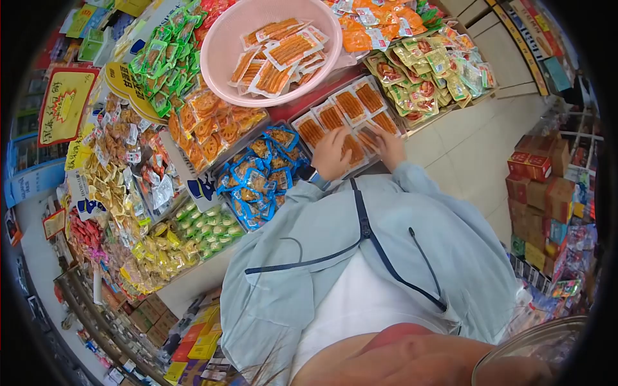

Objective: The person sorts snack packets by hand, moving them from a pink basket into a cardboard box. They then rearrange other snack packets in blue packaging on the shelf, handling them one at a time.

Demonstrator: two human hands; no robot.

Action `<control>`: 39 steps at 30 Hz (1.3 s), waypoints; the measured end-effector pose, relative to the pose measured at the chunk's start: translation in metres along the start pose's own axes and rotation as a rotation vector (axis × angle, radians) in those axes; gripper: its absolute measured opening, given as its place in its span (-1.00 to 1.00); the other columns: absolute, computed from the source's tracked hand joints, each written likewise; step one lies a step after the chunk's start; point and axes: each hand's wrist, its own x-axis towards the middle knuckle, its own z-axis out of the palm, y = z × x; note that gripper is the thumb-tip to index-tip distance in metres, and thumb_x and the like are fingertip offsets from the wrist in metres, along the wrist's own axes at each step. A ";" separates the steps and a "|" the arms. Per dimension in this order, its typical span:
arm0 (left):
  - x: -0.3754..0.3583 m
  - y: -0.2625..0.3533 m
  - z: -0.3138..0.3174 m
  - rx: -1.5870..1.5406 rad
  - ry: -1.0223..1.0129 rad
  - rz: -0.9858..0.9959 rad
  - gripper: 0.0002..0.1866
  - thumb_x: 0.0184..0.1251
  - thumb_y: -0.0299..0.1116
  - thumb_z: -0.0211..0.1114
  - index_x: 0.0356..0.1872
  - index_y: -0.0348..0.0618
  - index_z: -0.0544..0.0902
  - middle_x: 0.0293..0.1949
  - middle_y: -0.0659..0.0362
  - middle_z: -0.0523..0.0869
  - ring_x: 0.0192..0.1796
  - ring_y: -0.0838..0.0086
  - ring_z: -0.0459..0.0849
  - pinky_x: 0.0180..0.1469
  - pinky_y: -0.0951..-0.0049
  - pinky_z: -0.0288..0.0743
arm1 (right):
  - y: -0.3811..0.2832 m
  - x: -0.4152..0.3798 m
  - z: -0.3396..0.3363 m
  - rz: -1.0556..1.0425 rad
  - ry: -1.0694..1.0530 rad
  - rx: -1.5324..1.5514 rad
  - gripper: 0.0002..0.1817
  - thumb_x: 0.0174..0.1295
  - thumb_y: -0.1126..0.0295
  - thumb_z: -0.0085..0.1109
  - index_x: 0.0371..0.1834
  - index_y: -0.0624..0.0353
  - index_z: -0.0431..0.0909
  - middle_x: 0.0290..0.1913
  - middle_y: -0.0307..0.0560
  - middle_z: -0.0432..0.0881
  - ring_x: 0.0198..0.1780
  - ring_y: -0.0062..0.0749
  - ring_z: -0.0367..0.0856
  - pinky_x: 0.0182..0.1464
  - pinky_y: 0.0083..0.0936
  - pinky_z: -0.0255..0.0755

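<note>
Flat clear packs of orange-brown snack sticks [329, 116] lie in rows in a shallow tray [300, 117] at the front of the display. My left hand [333, 154], with a dark watch at the wrist, rests over the lower packs, fingers stretched out and apart. To its right, my right hand [386, 148] reaches onto a pack beside the tray's right side, its fingers extended and touching the wrapper. Behind the tray, a pink plastic basket [212, 71] holds a loose pile of similar packs [293, 48].
Blue-wrapped snacks [261, 170] and orange round snacks [209, 128] fill compartments on the left. Green-yellow packets [418, 77] lie to the right, with orange bags [373, 26] behind. Cardboard boxes [537, 186] stand stacked across the tiled floor [467, 141].
</note>
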 end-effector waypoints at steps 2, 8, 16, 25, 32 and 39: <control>-0.038 -0.032 0.052 -0.378 0.109 -0.416 -0.62 0.16 -0.37 0.34 -0.01 -0.33 0.57 -0.07 0.00 0.68 -0.02 0.24 0.65 0.02 0.24 0.49 | -0.028 0.007 -0.006 0.219 -0.216 0.437 -0.72 0.35 0.34 0.11 0.06 0.17 0.57 -0.18 -0.16 0.67 -0.18 -0.40 0.61 -0.04 -0.50 0.45; -0.025 -0.042 0.018 -0.629 0.007 -0.638 -0.71 0.19 -0.32 0.39 -0.19 -0.33 0.61 -0.37 0.11 0.72 -0.31 0.58 0.63 -0.24 0.46 0.51 | -0.081 0.025 -0.004 0.345 -0.428 0.697 -0.62 0.32 0.32 0.16 0.13 0.31 0.47 -0.07 -0.11 0.63 -0.08 -0.44 0.58 0.01 -0.50 0.45; 0.068 0.036 -0.142 0.220 0.620 0.044 -0.72 0.22 -0.48 0.32 -0.03 -0.26 0.64 -0.10 0.00 0.72 -0.14 0.31 0.73 -0.15 0.37 0.57 | -0.010 0.006 0.005 0.126 -0.124 -0.441 -0.07 0.07 0.03 0.33 0.47 0.13 0.10 0.51 0.25 -0.05 0.50 0.13 -0.05 0.38 0.06 0.05; 0.127 -0.068 -0.159 0.766 0.050 -0.151 -0.59 0.31 -0.13 0.23 0.14 -0.04 0.62 0.17 -0.06 0.60 0.16 0.10 0.58 0.16 0.18 0.47 | -0.022 -0.007 0.003 0.100 -0.252 -0.692 -0.04 0.18 -0.14 0.13 0.53 0.13 -0.02 0.56 0.29 -0.19 0.56 0.14 -0.23 0.37 0.25 -0.06; 0.115 -0.074 -0.147 0.729 0.151 -0.191 -0.42 0.30 0.05 0.18 0.23 -0.10 0.53 0.26 -0.11 0.51 0.30 0.01 0.44 0.34 0.03 0.22 | -0.020 -0.008 0.005 0.128 -0.240 -0.631 -0.10 0.14 -0.10 0.23 0.51 -0.01 0.11 0.58 0.17 -0.21 0.57 0.10 -0.25 0.38 0.28 -0.09; 0.072 -0.011 -0.113 0.663 0.432 0.098 -0.42 0.14 -0.30 0.29 0.24 -0.20 0.46 0.19 0.01 0.53 0.30 0.02 0.37 0.30 0.02 0.20 | 0.004 -0.014 0.011 -0.021 -0.092 -0.612 -0.24 0.12 0.03 0.27 0.39 0.00 0.27 0.48 -0.02 0.09 0.52 0.02 -0.08 0.35 0.22 0.00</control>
